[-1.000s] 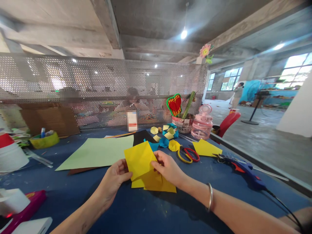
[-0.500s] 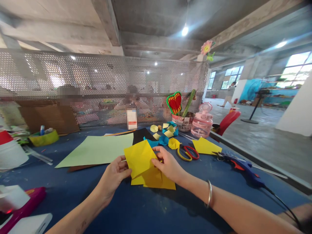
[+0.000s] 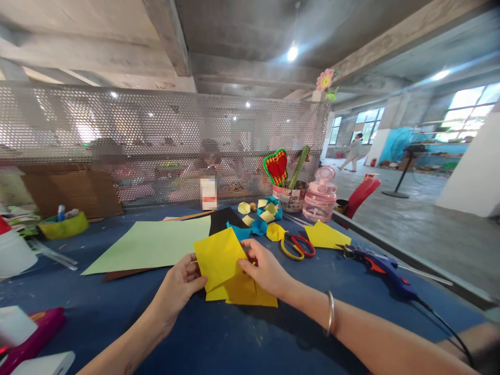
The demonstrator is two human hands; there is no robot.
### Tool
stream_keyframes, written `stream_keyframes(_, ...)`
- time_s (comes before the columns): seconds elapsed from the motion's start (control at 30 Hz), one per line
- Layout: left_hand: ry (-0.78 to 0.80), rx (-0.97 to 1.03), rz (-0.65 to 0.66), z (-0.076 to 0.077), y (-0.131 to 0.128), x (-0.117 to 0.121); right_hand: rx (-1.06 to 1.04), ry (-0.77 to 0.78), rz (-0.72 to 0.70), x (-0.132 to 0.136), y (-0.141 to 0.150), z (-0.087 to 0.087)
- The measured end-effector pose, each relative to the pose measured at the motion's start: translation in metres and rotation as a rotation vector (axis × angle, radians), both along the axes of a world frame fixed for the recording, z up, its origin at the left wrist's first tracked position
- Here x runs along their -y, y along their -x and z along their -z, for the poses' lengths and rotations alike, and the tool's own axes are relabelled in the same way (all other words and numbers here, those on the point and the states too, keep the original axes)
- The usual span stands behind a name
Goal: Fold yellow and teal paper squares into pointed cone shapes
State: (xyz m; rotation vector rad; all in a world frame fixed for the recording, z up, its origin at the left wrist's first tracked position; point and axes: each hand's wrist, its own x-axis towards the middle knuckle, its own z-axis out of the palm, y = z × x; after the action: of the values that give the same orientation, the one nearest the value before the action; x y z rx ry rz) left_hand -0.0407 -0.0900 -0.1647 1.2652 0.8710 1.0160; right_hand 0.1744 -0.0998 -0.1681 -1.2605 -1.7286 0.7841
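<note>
A square of yellow paper (image 3: 219,256) is held up a little above the table, tilted toward me. My left hand (image 3: 186,278) pinches its left edge between thumb and fingers. On the right edge, my right hand (image 3: 262,268) grips the same sheet, thumb in front and fingers behind. Beneath it, more yellow paper (image 3: 255,296) lies on the blue table (image 3: 219,344). Just beyond my right hand are scissors (image 3: 297,246) with red and yellow handles, a yellow paper shape (image 3: 275,232) and blue paper pieces (image 3: 258,226).
A pale green sheet (image 3: 144,245) lies left over brown and black sheets. To the right are another yellow sheet (image 3: 326,235), a blue glue gun (image 3: 383,271) with its cord, and a pink bottle (image 3: 319,198). A perforated metal screen (image 3: 164,130) stands behind; a person walks far right.
The view has shifted slightly, so everything sits a little further left. Both hands keep their hold on the yellow paper. The distant person has walked left.
</note>
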Motion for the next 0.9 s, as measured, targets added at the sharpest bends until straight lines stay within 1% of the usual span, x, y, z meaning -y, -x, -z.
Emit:
stream_keyframes(0.4,0.004,-0.026,0.001,0.0009,0.0006,0.0001,0.027,0.007,-0.004,0.0002,-0.0006,0.0001)
stream_keyframes(0.67,-0.001,-0.059,-0.034,-0.0031,0.0012,0.0002,0.042,0.008,-0.027,0.0028,0.0007,0.0006)
stream_keyframes(0.9,-0.015,-0.089,-0.05,-0.0024,0.0039,-0.0004,0.087,-0.013,-0.019,0.0036,0.002,-0.0005)
